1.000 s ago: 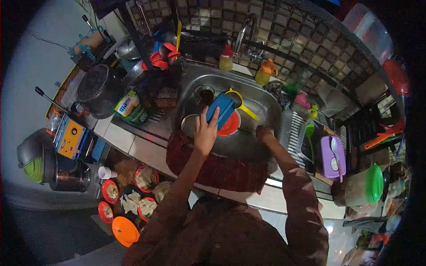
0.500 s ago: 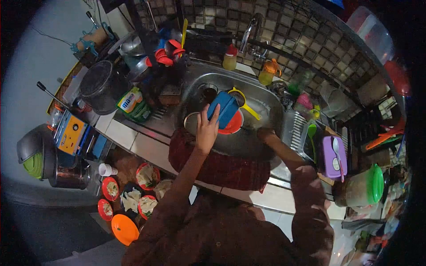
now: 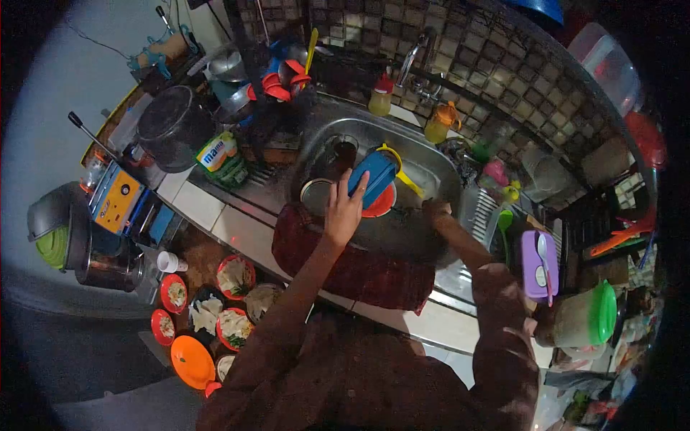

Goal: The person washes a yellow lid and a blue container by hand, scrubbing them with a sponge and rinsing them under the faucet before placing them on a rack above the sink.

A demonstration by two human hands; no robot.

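Note:
Over the metal sink (image 3: 449,176), my left hand (image 3: 345,212) holds a blue container (image 3: 374,178) tilted, its fingers on the near side. Beneath the container shows a red bowl (image 3: 381,202), and behind it lies a yellow-handled strainer (image 3: 410,184). My right hand (image 3: 437,210) is at the right part of the sink, dark and blurred; its fingers cannot be made out. A dark red cloth (image 3: 352,266) drapes over the sink's front edge. A round metal rim (image 3: 316,192) shows left of my left hand.
A faucet (image 3: 413,61) rises behind the sink, near a red-capped bottle (image 3: 381,95) and an orange-topped bottle (image 3: 440,123). A green pouch (image 3: 221,161) lies left. At right are a purple container (image 3: 534,276) and a green-lidded tub (image 3: 586,316). Red bowls of food (image 3: 235,276) sit lower left.
The camera view has shifted slightly. My left hand still holds the blue container, now a little further right in view. My right hand has moved slightly upward.

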